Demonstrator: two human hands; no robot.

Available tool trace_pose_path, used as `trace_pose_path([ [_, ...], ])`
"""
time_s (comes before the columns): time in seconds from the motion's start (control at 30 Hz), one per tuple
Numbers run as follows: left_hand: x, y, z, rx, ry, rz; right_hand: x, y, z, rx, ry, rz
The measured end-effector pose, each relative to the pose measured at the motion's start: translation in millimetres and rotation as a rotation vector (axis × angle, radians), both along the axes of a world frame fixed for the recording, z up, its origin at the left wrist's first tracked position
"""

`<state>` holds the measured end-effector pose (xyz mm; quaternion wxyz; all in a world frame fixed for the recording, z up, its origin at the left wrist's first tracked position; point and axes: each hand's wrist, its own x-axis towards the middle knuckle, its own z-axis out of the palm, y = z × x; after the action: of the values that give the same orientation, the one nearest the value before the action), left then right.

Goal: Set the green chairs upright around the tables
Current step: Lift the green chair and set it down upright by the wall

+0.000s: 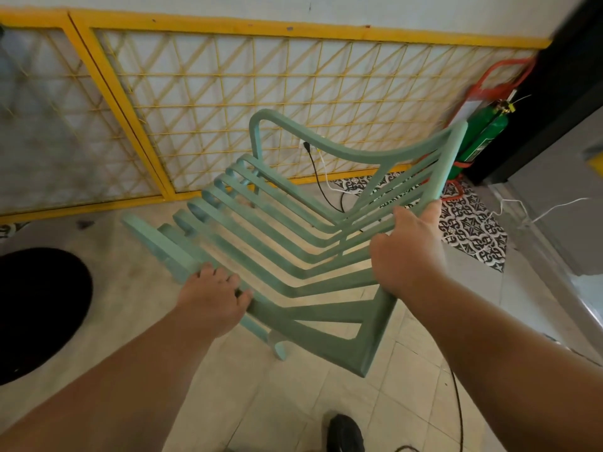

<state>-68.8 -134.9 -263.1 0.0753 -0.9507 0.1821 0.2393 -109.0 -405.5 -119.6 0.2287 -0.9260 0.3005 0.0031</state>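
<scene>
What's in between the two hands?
In the head view, slats of the green chair stretch from the left hand to the right hand; both grip it. Pale floor tiles show through the gaps.

The chair point(310, 313) is pale mint green, all slats. Far behind it the lattice point(293, 29) is bright yellow, squares crossed by diagonals, over a white wall point(359, 8). The floor point(293, 402) is beige tile; at far right a tile patch point(473, 230) has an ornate black-and-white pattern. The cylinder point(483, 132) is green, its strap point(496, 65) red. The table point(39, 305) at left and the near shoe point(346, 432) are black
</scene>
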Motion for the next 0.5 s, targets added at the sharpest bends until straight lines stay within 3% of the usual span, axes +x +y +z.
trace_pose_path([
  [0.5,1,-2,-14,-0.041,-0.049,0.023,22,-11,2,-0.138,0.090,0.132],
])
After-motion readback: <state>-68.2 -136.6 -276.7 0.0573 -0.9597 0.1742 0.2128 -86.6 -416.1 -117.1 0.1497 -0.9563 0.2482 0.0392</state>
